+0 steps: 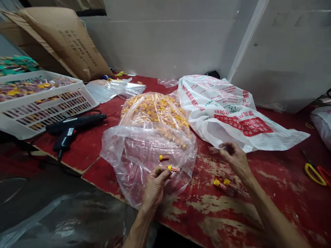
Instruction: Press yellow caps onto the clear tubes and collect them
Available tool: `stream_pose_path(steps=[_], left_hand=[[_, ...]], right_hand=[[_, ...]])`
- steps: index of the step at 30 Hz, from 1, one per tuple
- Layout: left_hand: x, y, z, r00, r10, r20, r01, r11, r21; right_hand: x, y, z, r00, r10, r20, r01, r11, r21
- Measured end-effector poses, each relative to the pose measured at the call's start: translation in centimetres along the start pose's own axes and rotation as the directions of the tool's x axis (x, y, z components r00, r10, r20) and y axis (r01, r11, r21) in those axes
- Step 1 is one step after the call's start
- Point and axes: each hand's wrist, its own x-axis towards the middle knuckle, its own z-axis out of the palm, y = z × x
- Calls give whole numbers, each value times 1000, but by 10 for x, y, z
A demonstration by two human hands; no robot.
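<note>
My left hand pinches a small clear tube with a yellow cap, filled with reddish bits, above the open end of a clear plastic bag. Another such tube lies on the bag's film. Deeper inside the bag is a heap of yellow-capped tubes. My right hand has its fingertips closed beside the mouth of a white sack. A small translucent piece shows at those fingertips, too blurred to name. Below that hand, two yellow-capped tubes lie on the table.
On the left, a black heat gun with a cord lies before a white plastic basket of wrapped tubes. A cardboard box leans behind. Scissors with yellow and red handles lie on the worn red table at right.
</note>
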Motion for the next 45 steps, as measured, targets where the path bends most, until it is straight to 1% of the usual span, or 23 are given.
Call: stream_pose_path(steps=[1,2,3,5,7,11,15,20,22,25,26,28,30,32,34,35,37,40,42,45], left_hand=[[-6,-3,6,999,-28,26,29,999,-20],[-13,-6,11,997,-56,59,58,998,-28],[-20,-11,17,992,-83,92,85,996,-28],[-33,-21,28,982,-118,147,121,992,-17],[-45,-31,36,973,-123,194,125,992,2],[-60,-48,44,955,-127,270,114,992,63],[-68,-60,47,948,-105,300,79,992,98],[-71,-67,47,928,-160,336,113,981,158],[-70,-69,45,922,-159,352,105,980,168],[-68,-70,41,917,-154,369,85,977,197],[-67,-70,40,915,-154,373,78,974,211],[-67,-71,38,914,-146,379,60,971,231],[-67,-71,36,915,-139,378,51,971,236],[-67,-70,35,916,-133,378,47,972,229],[-67,-69,34,913,-133,385,49,974,219],[-67,-69,34,911,-134,389,53,976,211],[-67,-69,33,908,-144,392,71,978,194],[-66,-70,32,912,-151,380,86,979,183],[-66,-70,32,916,-147,373,81,979,187],[-67,-69,33,914,-144,380,72,978,197]], right_hand=[[-26,-5,-2,999,21,25,-26,976,216],[-50,-11,-2,996,59,65,-79,933,350],[-72,-15,-1,993,81,89,-113,890,442],[-103,-21,3,988,110,110,-153,820,551],[-121,-22,6,986,136,100,-169,779,604],[-133,-15,5,975,193,113,-220,734,643],[-140,-9,-1,973,180,144,-230,722,653],[-147,-6,-4,973,195,121,-225,710,668],[-149,-5,-4,968,201,152,-249,677,692],[-149,-3,-4,948,208,240,-318,608,728],[-149,-3,-3,942,212,260,-336,600,727],[-149,-1,-1,936,224,270,-350,629,694],[-149,2,1,944,228,240,-329,719,612],[-150,4,2,954,214,209,-291,825,485],[-150,4,1,963,189,193,-250,894,372],[-150,3,0,965,177,192,-235,910,343],[-150,0,-3,968,151,199,-213,916,340],[-149,-4,-7,962,102,254,-193,911,364],[-149,-4,-8,958,89,274,-180,928,327],[-149,-3,-6,966,78,246,-147,949,278]])
